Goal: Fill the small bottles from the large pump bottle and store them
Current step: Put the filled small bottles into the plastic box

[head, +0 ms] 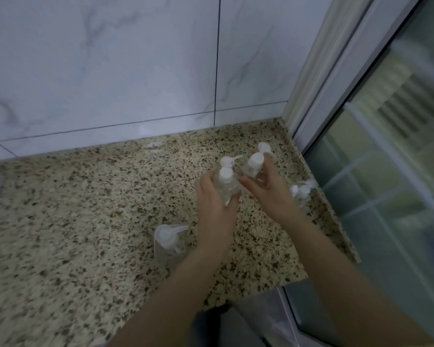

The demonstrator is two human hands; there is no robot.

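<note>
Each hand grips 1 small bottle — left hand, right hand — above the speckled counter.

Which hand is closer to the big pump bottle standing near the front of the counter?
Left. The left hand grips a small bottle just beyond and right of the large pump bottle, its forearm passing beside it. The right hand holds another small bottle farther right.

Both bare forearms reach forward, nearly side by side. The left hand shows its back, fingers curled around a small clear bottle with a white pump cap. The right hand grips another small clear white-capped bottle, thumb pointing left.
</note>
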